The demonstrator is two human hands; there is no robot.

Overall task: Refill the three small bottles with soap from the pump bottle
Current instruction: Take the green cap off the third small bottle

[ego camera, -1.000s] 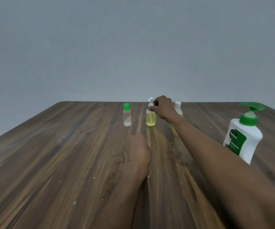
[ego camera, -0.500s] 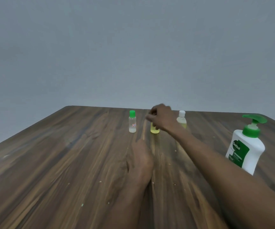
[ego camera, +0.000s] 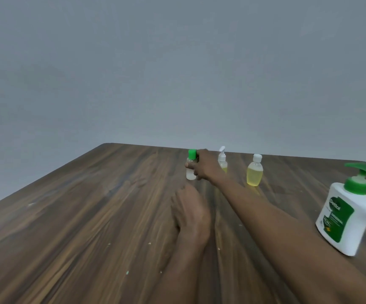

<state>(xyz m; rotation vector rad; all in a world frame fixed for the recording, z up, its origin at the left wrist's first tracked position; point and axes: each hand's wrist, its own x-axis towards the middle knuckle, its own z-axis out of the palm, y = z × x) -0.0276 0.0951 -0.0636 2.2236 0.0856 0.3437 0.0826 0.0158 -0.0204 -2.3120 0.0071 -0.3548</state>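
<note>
Pump bottle (ego camera: 349, 218) stands on wood-grain table (ego camera: 90, 216), grey wall (ego camera: 177, 73) behind.

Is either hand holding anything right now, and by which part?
The right hand grips the green-capped bottle round its body, below the cap. The left hand rests on the table, holding nothing.

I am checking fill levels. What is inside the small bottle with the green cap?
The small green-capped bottle shows pale, clear-looking contents near its base. The right hand grips its middle, so the fill level is covered and cannot be read.
</note>
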